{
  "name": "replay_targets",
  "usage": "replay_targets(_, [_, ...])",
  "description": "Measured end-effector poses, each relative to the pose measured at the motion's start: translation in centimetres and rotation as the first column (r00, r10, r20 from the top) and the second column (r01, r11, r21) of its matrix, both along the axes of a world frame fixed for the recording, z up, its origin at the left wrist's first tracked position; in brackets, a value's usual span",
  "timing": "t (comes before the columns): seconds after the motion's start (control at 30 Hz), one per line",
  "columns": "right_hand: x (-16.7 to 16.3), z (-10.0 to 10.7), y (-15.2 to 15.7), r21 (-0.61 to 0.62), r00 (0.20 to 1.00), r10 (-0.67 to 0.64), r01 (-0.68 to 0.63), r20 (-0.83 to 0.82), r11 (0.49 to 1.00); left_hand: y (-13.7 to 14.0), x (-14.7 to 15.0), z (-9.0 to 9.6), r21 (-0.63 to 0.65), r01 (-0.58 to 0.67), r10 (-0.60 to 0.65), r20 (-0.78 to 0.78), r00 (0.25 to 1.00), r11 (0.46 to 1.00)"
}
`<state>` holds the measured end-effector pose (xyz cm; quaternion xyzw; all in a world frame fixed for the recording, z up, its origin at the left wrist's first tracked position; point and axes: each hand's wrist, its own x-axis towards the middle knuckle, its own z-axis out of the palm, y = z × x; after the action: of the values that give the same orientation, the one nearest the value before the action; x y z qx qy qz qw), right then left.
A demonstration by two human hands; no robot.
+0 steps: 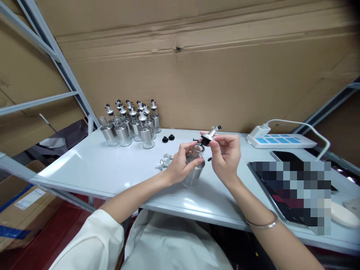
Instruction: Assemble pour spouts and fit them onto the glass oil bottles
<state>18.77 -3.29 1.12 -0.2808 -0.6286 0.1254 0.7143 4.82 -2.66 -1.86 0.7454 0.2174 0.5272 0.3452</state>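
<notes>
Brown corrugated cardboard is walling in a white tabletop, where a person in a white sleeve is sitting and working. Over the middle of the table, the left hand is wrapping its fingers around a small clear glass bottle with a brushed steel sleeve on its lower half, holding it tilted just above the surface. The right hand is pinching a silver metal pour spout with a black stopper collar between thumb and fingertips, right at the bottle's mouth.

The bottle is looking light but breakable at its bare glass shoulder; the steel sleeve seems the safer, less slippery place to grasp. The spout is small and stiff, best pinched at its black collar.

At the far left, a cluster of finished matching bottles with spouts is standing. Two loose black stoppers are lying near them, and spare silver spouts are resting just beside the left hand. A white power strip is sitting at the right.
</notes>
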Motion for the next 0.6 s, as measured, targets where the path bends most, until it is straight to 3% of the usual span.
replay_targets(0.33, [0.13,-0.83,0.05,0.098,0.988,-0.062,0.048,0.14,0.994,0.18,-0.1,0.18,0.032,0.008,-0.008,-0.017,1.0,0.999])
replay_targets(0.6, [0.17,-0.7,-0.11,0.153,0.975,-0.048,0.015,0.215,0.988,0.22,-0.07,0.06,0.044,0.0,0.0,-0.007,1.0,0.999])
